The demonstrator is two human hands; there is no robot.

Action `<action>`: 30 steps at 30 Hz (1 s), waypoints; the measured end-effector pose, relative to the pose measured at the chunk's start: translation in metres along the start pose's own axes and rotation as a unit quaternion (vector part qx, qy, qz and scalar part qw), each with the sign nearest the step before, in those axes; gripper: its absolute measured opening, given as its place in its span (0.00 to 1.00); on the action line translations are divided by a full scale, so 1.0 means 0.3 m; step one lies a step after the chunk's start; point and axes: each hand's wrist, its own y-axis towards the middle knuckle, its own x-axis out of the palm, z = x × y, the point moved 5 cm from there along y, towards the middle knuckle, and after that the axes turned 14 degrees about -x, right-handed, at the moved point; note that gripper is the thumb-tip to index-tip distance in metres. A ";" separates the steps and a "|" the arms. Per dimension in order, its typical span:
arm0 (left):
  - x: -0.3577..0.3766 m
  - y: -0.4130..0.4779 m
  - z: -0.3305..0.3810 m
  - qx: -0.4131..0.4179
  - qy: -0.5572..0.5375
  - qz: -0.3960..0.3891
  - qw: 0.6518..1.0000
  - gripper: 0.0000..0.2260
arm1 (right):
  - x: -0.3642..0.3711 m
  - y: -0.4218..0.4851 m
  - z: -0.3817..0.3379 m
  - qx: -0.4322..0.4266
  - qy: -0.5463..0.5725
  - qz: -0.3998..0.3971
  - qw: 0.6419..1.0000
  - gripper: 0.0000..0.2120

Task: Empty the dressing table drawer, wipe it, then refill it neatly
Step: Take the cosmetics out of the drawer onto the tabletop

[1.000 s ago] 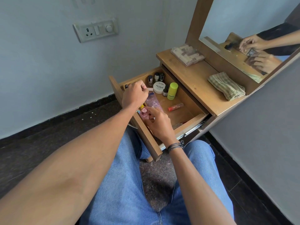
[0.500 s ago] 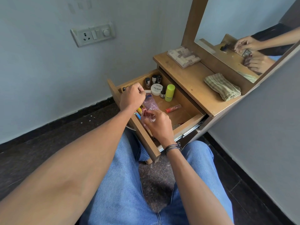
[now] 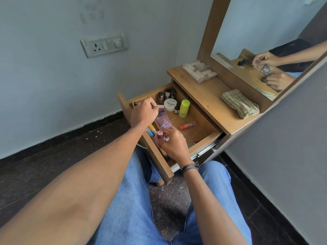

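While left hand grips slim stick in drawer, right hand grasps pink bottle.

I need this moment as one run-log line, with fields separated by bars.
left hand: grips slim stick | right hand: holds pink bottle | drawer: open, not empty | cloth: folded on tabletop

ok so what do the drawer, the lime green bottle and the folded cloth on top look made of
Drawer: wood or wood-look board, matte brown with grain lines; solid or laminate, I cannot tell. Lime green bottle: probably plastic, smooth, opaque, faint sheen. Folded cloth: woven fabric, matte, striped, with soft creases.
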 end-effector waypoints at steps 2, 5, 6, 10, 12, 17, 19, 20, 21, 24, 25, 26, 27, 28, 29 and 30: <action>0.002 0.000 -0.003 0.002 -0.002 -0.001 1.000 0.04 | 0.000 -0.003 -0.003 0.000 -0.002 0.004 1.000 0.12; 0.004 -0.002 -0.002 0.000 -0.007 -0.004 1.000 0.04 | -0.011 -0.009 -0.010 0.003 0.005 0.029 1.000 0.10; 0.004 -0.001 -0.001 -0.002 -0.009 -0.005 1.000 0.04 | -0.019 -0.012 -0.011 0.007 0.019 0.046 0.999 0.09; 0.000 -0.002 0.007 0.008 -0.020 -0.030 0.999 0.04 | -0.076 -0.023 0.006 0.053 0.106 0.121 0.985 0.09; 0.007 -0.005 0.020 0.027 -0.010 -0.080 0.996 0.03 | -0.115 -0.030 0.025 0.074 0.141 0.153 0.975 0.08; 0.018 -0.062 0.058 0.043 -0.094 -0.249 0.963 0.09 | -0.217 -0.062 0.061 0.088 0.201 0.221 0.950 0.08; 0.019 -0.116 0.075 0.066 -0.143 -0.321 0.934 0.15 | -0.252 -0.079 0.066 0.084 0.210 0.234 0.945 0.07; 0.021 -0.149 0.084 0.079 -0.148 -0.357 0.919 0.18 | -0.267 -0.085 0.066 0.081 0.214 0.239 0.944 0.07; 0.024 -0.181 0.095 0.094 -0.140 -0.385 0.907 0.21 | -0.282 -0.091 0.064 0.077 0.220 0.241 0.942 0.07; 0.029 -0.248 0.138 0.132 -0.111 -0.380 0.909 0.27 | -0.323 -0.100 0.053 0.063 0.227 0.246 0.940 0.06; 0.024 -0.261 0.153 0.138 -0.113 -0.359 0.916 0.27 | -0.336 -0.103 0.050 0.058 0.228 0.247 0.940 0.06; 0.017 -0.271 0.169 0.141 -0.123 -0.335 0.923 0.26 | -0.346 -0.107 0.046 0.052 0.232 0.247 0.939 0.06; 0.010 -0.280 0.184 0.145 -0.134 -0.311 0.930 0.23 | -0.356 -0.111 0.041 0.046 0.238 0.244 0.939 0.06; 0.003 -0.289 0.196 0.149 -0.143 -0.291 0.934 0.20 | -0.365 -0.116 0.034 0.037 0.243 0.240 0.939 0.07; 0.000 -0.297 0.203 0.152 -0.150 -0.275 0.937 0.19 | -0.375 -0.121 0.025 0.027 0.248 0.236 0.939 0.09; 0.000 -0.304 0.209 0.152 -0.155 -0.266 0.939 0.18 | -0.387 -0.125 0.014 0.014 0.254 0.232 0.939 0.13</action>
